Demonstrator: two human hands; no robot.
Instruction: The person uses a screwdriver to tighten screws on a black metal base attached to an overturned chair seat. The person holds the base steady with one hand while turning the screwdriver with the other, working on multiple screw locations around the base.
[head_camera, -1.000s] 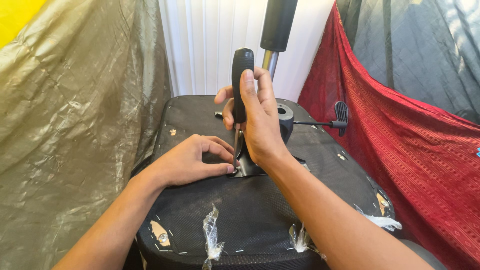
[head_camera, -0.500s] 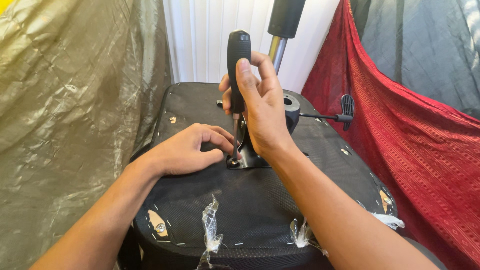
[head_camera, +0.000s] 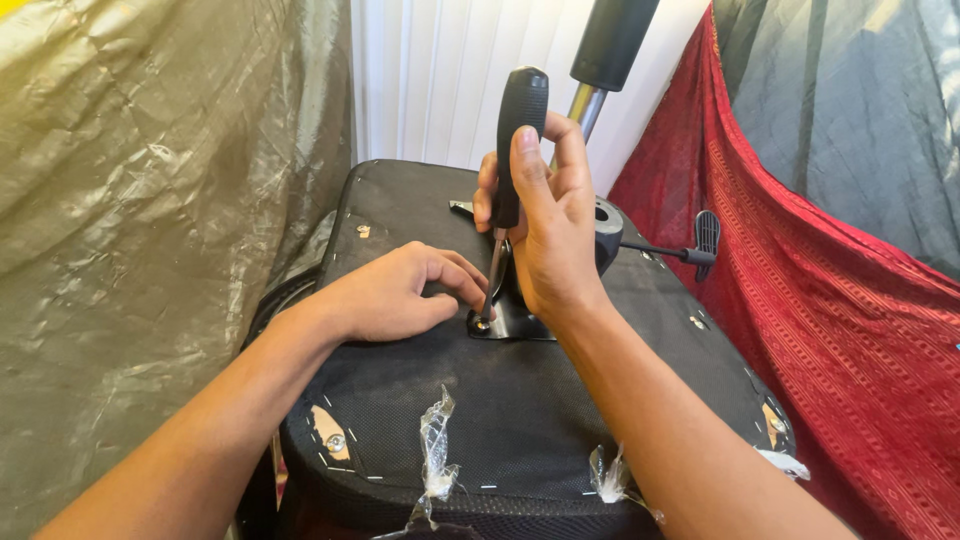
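An upturned office chair seat (head_camera: 480, 400) with black fabric underside lies before me. My right hand (head_camera: 545, 225) grips the black handle of a screwdriver (head_camera: 520, 110), held nearly upright with its tip on a screw in the black metal mounting plate (head_camera: 510, 322). My left hand (head_camera: 400, 292) rests on the seat beside the plate, fingertips pinched near the screwdriver's shaft at the screw. The chair's gas cylinder (head_camera: 605, 55) rises behind my right hand.
A black adjustment lever (head_camera: 690, 245) sticks out to the right of the mechanism. A grey-green plastic sheet (head_camera: 150, 200) hangs on the left, red cloth (head_camera: 820, 300) on the right, a white radiator (head_camera: 440, 80) behind. Scraps of clear plastic (head_camera: 435, 450) cling to the seat's front edge.
The view has shifted slightly. My right hand has turned a little on the screwdriver handle; my left hand stays by the screw.
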